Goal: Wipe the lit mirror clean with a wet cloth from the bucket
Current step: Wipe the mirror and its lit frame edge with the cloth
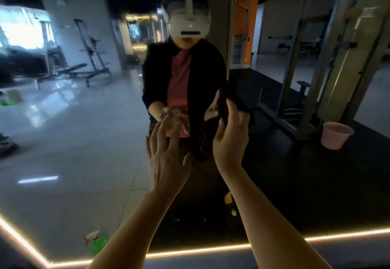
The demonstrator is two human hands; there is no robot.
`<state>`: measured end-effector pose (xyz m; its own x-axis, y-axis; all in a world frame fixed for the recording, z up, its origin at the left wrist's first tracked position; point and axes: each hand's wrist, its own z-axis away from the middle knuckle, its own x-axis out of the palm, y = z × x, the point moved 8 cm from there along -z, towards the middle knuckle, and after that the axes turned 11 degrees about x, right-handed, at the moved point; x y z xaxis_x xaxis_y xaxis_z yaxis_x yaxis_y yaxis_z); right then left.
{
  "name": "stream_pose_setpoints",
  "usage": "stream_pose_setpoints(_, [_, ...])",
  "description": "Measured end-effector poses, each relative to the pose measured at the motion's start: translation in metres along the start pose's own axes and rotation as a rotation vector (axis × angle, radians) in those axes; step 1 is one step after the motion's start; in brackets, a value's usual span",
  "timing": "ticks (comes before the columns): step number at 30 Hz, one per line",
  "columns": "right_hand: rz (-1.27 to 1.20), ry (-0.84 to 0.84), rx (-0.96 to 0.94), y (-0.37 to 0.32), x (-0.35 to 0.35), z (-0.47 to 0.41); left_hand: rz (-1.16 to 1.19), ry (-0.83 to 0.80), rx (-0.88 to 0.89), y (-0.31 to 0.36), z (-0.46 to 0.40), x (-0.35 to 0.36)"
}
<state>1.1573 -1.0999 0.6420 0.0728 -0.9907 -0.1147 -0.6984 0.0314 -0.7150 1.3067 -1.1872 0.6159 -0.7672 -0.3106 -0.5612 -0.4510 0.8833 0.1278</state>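
Here, right hand gripping cloth, no legible writing

Head camera faces the mirror closely

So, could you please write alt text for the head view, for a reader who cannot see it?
A person faces a lit mirror, the right hand gripping a dark cloth near the glass, the left hand open with fingers spread. A pink bucket and a green spray bottle show in the reflection.
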Motion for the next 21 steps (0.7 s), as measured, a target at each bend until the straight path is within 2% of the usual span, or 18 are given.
stream_pose_setpoints(1, [0.017,-0.019,-0.053,-0.011,0.004,-0.006,0.002,0.011,0.003,0.002,-0.003,-0.001])
stream_pose_setpoints(3, [0.120,-0.163,-0.227,-0.019,0.021,0.011,0.015,0.026,0.019,0.005,-0.008,-0.002])
stream_pose_setpoints(5, [0.252,-0.334,-0.387,-0.007,0.036,0.048,0.009,0.033,0.048,0.004,-0.013,-0.004])
stream_pose_setpoints(6, [0.276,-0.372,-0.402,0.002,0.035,0.055,-0.007,0.039,0.079,0.003,-0.018,-0.008])
stream_pose_setpoints(8, [0.232,-0.256,-0.304,0.004,0.021,0.029,-0.044,0.058,0.163,0.000,-0.034,-0.024])
stream_pose_setpoints(10, [0.080,-0.014,-0.195,-0.022,-0.003,-0.022,-0.096,0.080,0.231,-0.003,-0.059,-0.045])
stream_pose_setpoints(12, [-0.011,0.094,-0.168,-0.059,-0.011,-0.068,-0.152,0.083,0.276,-0.003,-0.088,-0.064])
stream_pose_setpoints(14, [0.041,0.046,-0.254,-0.095,0.003,-0.080,-0.188,0.099,0.314,0.000,-0.112,-0.078])
stream_pose_setpoints(18, [0.267,-0.151,-0.756,-0.114,0.035,-0.024,-0.240,0.114,0.390,-0.001,-0.137,-0.099])
stream_pose_setpoints(19, [0.286,-0.175,-0.819,-0.108,0.034,-0.026,-0.271,0.108,0.413,-0.005,-0.140,-0.105])
stream_pose_setpoints(21, [0.266,-0.120,-0.736,-0.110,0.024,-0.064,-0.347,0.096,0.445,-0.016,-0.150,-0.117])
